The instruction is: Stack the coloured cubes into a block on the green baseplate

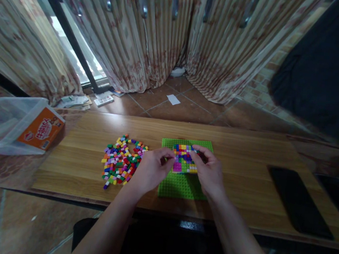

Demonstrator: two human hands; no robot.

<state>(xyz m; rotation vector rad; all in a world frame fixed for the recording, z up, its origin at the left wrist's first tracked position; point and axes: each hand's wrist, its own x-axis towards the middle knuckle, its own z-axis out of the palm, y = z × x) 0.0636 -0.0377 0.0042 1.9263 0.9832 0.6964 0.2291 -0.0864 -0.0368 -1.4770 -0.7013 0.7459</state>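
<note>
A green studded baseplate (181, 188) lies on the table in front of me. Over its upper part is a block of many-coloured toy bricks (184, 157), with a magenta patch at its lower left corner. My right hand (209, 168) grips this brick block from its right side, thumb on top. At the block's left edge my left hand (158, 166) is closed in a pinch; whatever sits between thumb and forefinger is too small to make out. Left of that hand spreads a loose pile of small coloured bricks (121, 160), partly covered by the hand.
A clear plastic tub (10, 123) with an orange label stands at the table's left end. On the right lies a dark flat panel (297, 199). Beyond the wooden table (245, 150) hang striped curtains (159, 42), and papers (76, 101) lie on the tiled floor.
</note>
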